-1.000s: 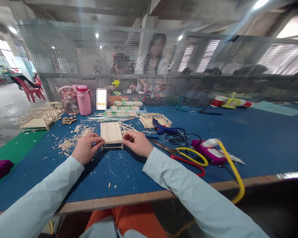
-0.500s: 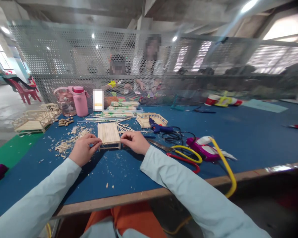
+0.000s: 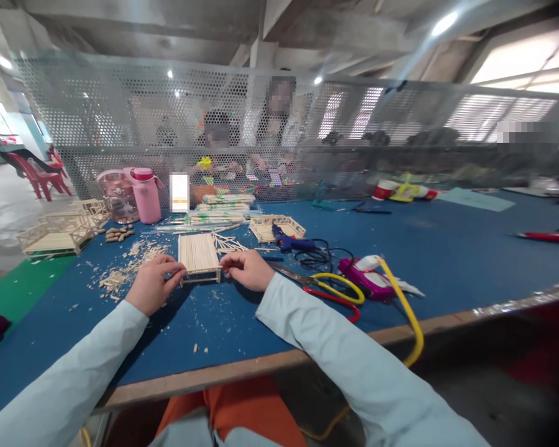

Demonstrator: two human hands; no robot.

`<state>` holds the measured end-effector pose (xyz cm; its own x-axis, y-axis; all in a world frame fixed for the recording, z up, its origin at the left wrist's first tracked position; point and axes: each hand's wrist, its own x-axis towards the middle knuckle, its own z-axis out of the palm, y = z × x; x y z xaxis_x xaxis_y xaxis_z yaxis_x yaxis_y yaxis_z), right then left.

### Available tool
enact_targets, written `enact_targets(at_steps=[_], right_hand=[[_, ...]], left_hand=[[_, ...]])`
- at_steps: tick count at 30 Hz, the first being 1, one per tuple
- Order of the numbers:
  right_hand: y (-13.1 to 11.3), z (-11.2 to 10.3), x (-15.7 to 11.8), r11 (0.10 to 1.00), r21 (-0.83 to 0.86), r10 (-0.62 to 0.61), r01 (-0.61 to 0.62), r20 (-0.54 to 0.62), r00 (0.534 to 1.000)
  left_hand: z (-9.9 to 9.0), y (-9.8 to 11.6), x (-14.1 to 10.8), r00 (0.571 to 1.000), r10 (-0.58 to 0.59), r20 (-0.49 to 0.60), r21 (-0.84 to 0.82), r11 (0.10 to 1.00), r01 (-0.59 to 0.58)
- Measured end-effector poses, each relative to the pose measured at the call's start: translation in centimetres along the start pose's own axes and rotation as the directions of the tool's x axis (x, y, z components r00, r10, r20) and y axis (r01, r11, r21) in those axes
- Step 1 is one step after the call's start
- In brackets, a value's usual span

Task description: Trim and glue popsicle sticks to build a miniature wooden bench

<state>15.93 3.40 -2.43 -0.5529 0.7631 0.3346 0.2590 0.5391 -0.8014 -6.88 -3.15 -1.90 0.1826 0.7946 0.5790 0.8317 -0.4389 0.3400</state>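
A small model platform of pale wooden sticks (image 3: 198,251) stands on short legs on the blue tabletop, between my two hands. The thumb and fingers of my left hand (image 3: 153,282) are closed on its front left corner. At the front right corner, my right hand (image 3: 248,269) has its fingers bent in, with the thumb and forefinger at the edge. Loose sticks (image 3: 230,242) lie just behind the platform on the right. Beyond them sits a tray-like stick model with railings (image 3: 261,232), partly behind a blue glue gun (image 3: 291,239).
Scissors with yellow and red handles (image 3: 340,287) and a purple-and-white tool (image 3: 363,278) lie to the right. Wood scraps (image 3: 135,264), peanuts (image 3: 116,234), finished stick models (image 3: 58,234) and a pink bottle (image 3: 148,198) are left. Behind a perforated screen (image 3: 345,149), two people sit.
The view has turned slightly, so everything appears shifted left and a little lower. Both hands stay at the platform's front corners; the right fingers look slightly looser.
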Motion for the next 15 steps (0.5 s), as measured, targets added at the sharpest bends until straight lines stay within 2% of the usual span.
enact_targets(at_steps=[5, 15], right_hand=[[-0.5, -0.1, -0.1, 0.984, -0.166, -0.072, 0.064, -0.044, 0.996], [-1.0, -0.1, -0.2, 0.959, -0.27, -0.11, 0.088, -0.068, 0.992]], left_hand=[[0.1, 0.1, 0.0, 1.0, -0.011, -0.014, -0.015, 1.0, 0.011], [0.5, -0.5, -0.1, 0.999, -0.021, -0.031, -0.14, 0.99, 0.016]])
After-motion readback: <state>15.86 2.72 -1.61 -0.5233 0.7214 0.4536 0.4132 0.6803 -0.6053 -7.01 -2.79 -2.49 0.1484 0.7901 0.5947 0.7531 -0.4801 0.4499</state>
